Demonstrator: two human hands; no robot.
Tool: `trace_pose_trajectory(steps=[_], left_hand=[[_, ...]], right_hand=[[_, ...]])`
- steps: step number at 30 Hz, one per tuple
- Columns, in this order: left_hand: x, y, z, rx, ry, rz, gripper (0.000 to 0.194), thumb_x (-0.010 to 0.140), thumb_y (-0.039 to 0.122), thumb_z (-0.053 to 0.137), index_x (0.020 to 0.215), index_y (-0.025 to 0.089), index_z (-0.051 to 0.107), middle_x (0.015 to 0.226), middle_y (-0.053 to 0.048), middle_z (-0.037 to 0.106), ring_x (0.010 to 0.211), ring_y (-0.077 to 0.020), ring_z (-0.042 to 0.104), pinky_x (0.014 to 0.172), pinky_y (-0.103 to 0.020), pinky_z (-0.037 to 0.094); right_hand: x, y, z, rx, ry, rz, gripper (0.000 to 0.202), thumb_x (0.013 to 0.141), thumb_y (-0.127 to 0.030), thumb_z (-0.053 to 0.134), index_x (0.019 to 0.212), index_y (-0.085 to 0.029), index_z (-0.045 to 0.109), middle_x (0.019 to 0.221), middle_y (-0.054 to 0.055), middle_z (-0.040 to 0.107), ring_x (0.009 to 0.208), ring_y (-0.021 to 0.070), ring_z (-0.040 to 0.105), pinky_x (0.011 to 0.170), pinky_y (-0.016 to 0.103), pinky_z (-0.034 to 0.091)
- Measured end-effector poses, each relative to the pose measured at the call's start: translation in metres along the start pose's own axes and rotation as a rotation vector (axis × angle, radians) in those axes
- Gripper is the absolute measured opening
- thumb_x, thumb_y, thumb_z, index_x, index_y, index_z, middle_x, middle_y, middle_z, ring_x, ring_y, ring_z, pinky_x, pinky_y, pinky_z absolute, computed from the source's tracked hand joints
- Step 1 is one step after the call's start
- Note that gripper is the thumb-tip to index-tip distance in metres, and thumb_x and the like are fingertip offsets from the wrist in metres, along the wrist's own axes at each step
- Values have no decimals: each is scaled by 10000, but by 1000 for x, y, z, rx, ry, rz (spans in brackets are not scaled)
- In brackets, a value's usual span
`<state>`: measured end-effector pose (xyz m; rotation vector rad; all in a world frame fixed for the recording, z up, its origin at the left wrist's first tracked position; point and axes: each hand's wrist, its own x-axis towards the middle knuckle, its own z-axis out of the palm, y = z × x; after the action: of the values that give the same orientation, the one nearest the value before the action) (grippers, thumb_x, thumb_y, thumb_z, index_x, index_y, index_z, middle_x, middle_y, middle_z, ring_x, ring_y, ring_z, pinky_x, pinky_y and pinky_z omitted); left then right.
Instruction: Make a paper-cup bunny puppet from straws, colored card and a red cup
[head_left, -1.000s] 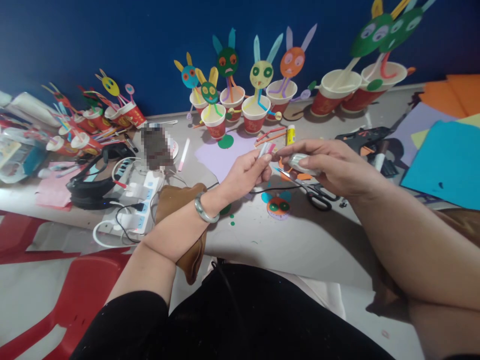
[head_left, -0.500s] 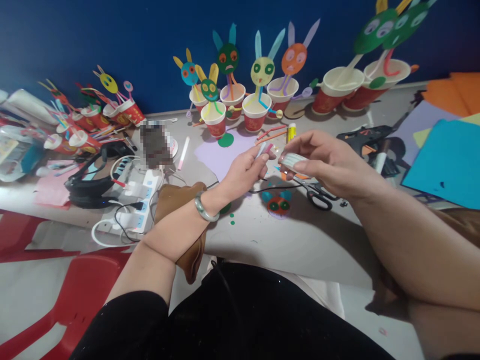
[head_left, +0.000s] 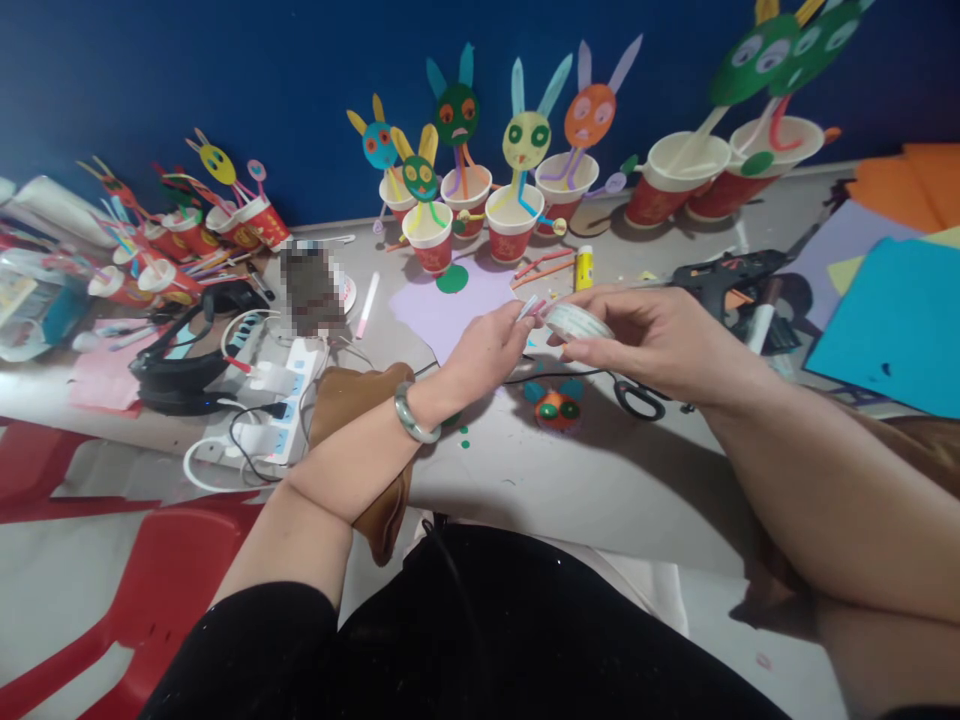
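My left hand, with a bangle on its wrist, is closed on a small pink and white piece whose kind I cannot make out. Between thumb and fingers, my right hand grips a roll of tape, its rim close to my left fingertips. Below the two hands lies an orange paper face with green eyes and blue ears. A black scissors handle shows under my right hand, which hides the rest of it.
Red paper cups with paper animal figures line the blue wall. A glue stick, purple paper and a black glue gun lie beyond my hands. Blue sheets are at right, a power strip at left.
My right hand has shifted slightly left and turned the tape roll, which now shows more of its side. My left hand has dipped a little.
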<state>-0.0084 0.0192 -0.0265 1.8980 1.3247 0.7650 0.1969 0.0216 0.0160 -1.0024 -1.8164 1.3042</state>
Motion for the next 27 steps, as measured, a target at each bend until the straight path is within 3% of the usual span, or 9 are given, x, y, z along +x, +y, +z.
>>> trace_pose_trajectory(steps=[4, 7, 10, 15, 19, 22, 27], left_hand=[[1, 0, 3, 155, -20, -30, 257, 1085, 257, 453, 918, 168, 626, 797, -23, 646, 736, -156, 529, 736, -292, 397], [2, 1, 4, 214, -70, -50, 281, 1083, 257, 437, 895, 165, 625, 785, -24, 637, 722, -155, 502, 722, -295, 389], [2, 4, 2, 204, -152, -63, 277, 1065, 250, 458, 868, 161, 631, 763, -16, 632, 703, -145, 485, 726, -290, 408], [-2, 10, 0, -37, -362, -86, 247, 1043, 206, 458, 916, 140, 659, 773, -5, 640, 712, -119, 531, 746, -267, 450], [-7, 17, 1, -310, -503, -153, 202, 1044, 240, 499, 972, 126, 649, 755, 18, 598, 638, -78, 498, 660, -233, 434], [-9, 22, 2, -492, -561, -168, 198, 1054, 261, 527, 951, 124, 627, 696, 52, 538, 587, -59, 464, 624, -219, 431], [-9, 21, 3, -586, -606, -159, 283, 1046, 376, 608, 949, 119, 678, 604, 82, 496, 520, -47, 430, 565, -208, 386]], right_hand=[[-1, 7, -2, -153, -25, -63, 439, 797, -591, 847, 624, -234, 657, 1041, 104, 741, 1052, 290, 688, 881, 415, 566], [-1, 11, -4, -232, 27, -85, 466, 802, -617, 837, 599, -233, 670, 1163, 108, 738, 1211, 337, 669, 1071, 483, 513], [0, 12, -6, -220, 17, -70, 503, 805, -675, 818, 610, -227, 699, 1266, 116, 739, 1258, 340, 667, 1146, 499, 473], [1, 6, -5, 59, -47, 70, 560, 834, -795, 722, 708, -253, 790, 1288, 120, 779, 1377, 349, 625, 1216, 527, 415], [1, 4, -1, 349, -48, 144, 584, 795, -822, 739, 714, -247, 797, 1256, 98, 805, 1383, 359, 615, 1243, 530, 388], [3, 6, 2, 417, -21, 120, 563, 816, -794, 732, 753, -241, 816, 1174, 90, 829, 1359, 338, 624, 1274, 496, 350], [5, 11, 2, 459, -60, 133, 599, 831, -818, 682, 786, -235, 811, 1088, 84, 839, 1185, 322, 699, 1173, 491, 456]])
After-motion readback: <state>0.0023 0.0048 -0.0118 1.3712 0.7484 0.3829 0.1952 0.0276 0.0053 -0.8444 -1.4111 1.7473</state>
